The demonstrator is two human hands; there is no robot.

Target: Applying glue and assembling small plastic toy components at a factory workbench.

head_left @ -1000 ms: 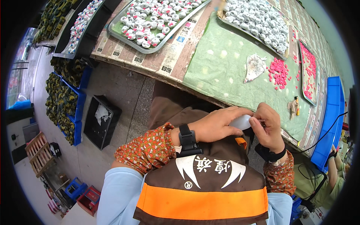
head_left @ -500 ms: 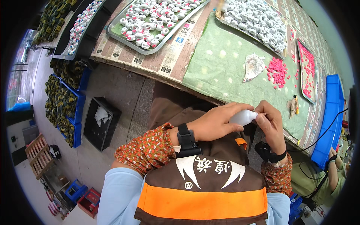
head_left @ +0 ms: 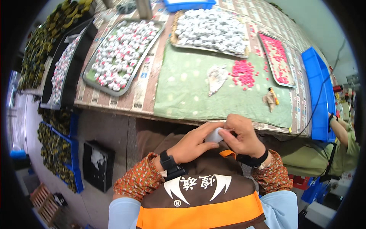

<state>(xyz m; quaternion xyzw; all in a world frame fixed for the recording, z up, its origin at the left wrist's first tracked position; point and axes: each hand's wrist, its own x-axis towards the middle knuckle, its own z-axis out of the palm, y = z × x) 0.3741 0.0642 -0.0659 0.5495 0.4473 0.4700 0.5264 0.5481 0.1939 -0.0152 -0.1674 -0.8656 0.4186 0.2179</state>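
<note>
My left hand [head_left: 195,144] grips a small white plastic bottle [head_left: 214,136] just below the table's near edge. Pinched at the bottle's narrow tip are the fingers of my right hand [head_left: 244,136]; whether a small part sits between them is too fine to make out. Beyond my hands, a green cloth [head_left: 179,95] covers part of the table. On it lie a crumpled whitish scrap [head_left: 217,78], a pile of small pink pieces [head_left: 243,73] and a little yellow-and-black tube wrapped in tan cloth [head_left: 271,99].
A tray of white-and-pink pieces [head_left: 118,57] stands left, a tray of white-grey pieces [head_left: 211,32] at the back. Right are a tray of pink pieces [head_left: 277,59] and a blue bin [head_left: 318,95]. A black crate [head_left: 98,166] sits on the floor. A co-worker's arm [head_left: 339,131] shows at right.
The view has turned, so the table and trays sit lower and further left. My hands, still together on the bottle, appear further left, and less of the bottle shows.
</note>
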